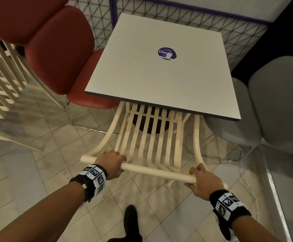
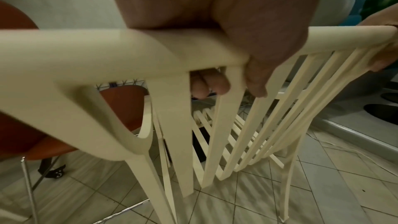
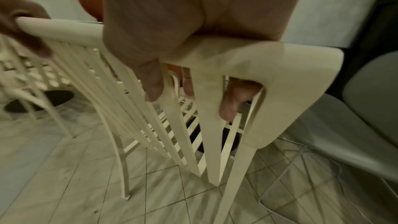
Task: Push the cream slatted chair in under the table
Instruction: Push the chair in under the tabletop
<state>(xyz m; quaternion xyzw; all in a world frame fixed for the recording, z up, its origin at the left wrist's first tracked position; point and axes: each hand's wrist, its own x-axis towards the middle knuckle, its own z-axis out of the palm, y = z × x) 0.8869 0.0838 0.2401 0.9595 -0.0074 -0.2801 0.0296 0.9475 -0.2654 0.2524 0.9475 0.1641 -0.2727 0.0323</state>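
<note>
- Chair, cream slatted — stands on the tiled floor with its seat mostly hidden beneath the near edge of the table; the curved back slats and the round top rail project out toward the person.
- Left hand — forearm reaching forward from lower left, knuckles up; fingers wrapped over the far side of the top rail near its left end. In the left wrist view the fingertips show between the slats below the rail and the thumb comes down its near side: a full clasp.
- Right hand — forearm reaching in from lower right, gripping the same rail near its right end, well apart from the left hand. The right wrist view shows the thumb lying down the near face and fingers curled behind the corner of the back.
- Wristbands — black, with printed square markers, one on each wrist.
- Table — square, pale top, round dark sticker toward its far side.
- Red padded chair — at the table's left side.
- Grey padded chair — at the table's right side.
- Second cream slatted chair — far left, apart from the table.
</note>
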